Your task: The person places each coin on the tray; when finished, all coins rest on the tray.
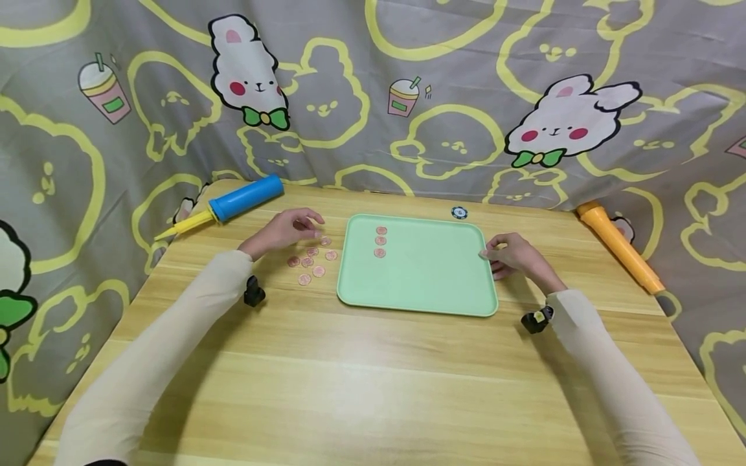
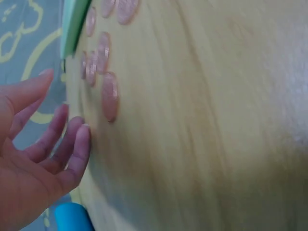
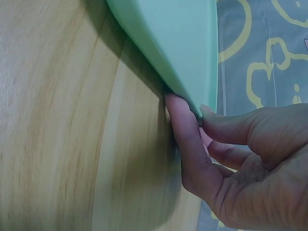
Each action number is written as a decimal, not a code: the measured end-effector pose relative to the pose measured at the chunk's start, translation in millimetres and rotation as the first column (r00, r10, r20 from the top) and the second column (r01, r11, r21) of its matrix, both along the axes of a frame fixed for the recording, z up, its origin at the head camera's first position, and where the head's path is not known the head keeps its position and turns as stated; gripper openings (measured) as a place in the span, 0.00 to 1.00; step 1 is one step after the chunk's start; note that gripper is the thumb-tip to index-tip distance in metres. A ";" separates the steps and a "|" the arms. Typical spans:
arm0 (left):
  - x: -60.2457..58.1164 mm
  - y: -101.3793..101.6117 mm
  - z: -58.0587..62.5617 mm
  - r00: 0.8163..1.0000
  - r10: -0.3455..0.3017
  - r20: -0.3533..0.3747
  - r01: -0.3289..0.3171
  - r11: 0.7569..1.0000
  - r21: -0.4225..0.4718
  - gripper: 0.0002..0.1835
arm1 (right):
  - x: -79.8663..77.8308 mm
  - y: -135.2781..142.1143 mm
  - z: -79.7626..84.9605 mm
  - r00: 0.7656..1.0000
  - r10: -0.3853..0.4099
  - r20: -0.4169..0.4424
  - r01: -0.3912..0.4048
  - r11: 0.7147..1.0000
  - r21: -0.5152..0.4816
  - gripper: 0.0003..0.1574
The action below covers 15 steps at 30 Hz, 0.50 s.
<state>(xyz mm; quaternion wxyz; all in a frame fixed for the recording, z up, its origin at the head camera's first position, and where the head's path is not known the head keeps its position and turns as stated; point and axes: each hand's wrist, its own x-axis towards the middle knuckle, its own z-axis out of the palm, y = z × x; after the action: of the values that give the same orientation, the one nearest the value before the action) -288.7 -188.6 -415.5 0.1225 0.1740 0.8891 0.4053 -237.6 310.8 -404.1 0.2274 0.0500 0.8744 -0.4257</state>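
On the wooden table lies a light green tray (image 1: 431,272); three copper-coloured coins form a column near its left side, the middle coin (image 1: 381,241) among them. My right hand (image 1: 515,255) pinches the tray's right edge, thumb on the rim and fingers under it, as the right wrist view shows. To the left of the tray several more coins (image 1: 307,262) are scattered on the table. My left hand (image 1: 289,228) hovers just beyond them, fingers loosely bent and apart. In the left wrist view nothing shows between its thumb and fingers, and the nearest coin (image 2: 110,96) lies beside the fingertips.
A blue and yellow hand pump (image 1: 245,199) lies at the back left. Behind the tray is a dark-rimmed poker chip (image 1: 459,212). An orange tube-shaped object (image 1: 620,249) lies along the right edge. A patterned grey curtain (image 1: 350,97) hangs behind and beside the table.
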 end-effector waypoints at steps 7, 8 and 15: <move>-0.8 4.1 -7.3 0.999 -0.033 -0.006 0.032 0.995 -0.089 0.17 | 0.3 0.1 -1.3 1.000 0.001 0.001 -0.001 1.000 -0.001 0.18; -0.4 5.4 -6.9 0.999 -0.038 -0.021 0.035 0.994 -0.101 0.17 | 0.4 0.0 -1.0 1.000 0.000 0.000 0.000 1.000 0.000 0.18; -0.3 12.3 -4.7 0.997 -0.048 -0.057 0.039 0.988 -0.146 0.11 | 0.1 1.3 0.8 1.000 -0.006 0.007 0.006 1.000 0.000 0.17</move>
<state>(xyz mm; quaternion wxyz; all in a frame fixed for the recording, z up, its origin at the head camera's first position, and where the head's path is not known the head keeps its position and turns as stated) -289.0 -176.4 -420.2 0.1168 0.1959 0.9155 0.3313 -237.5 312.2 -403.2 0.2294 0.0540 0.8733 -0.4263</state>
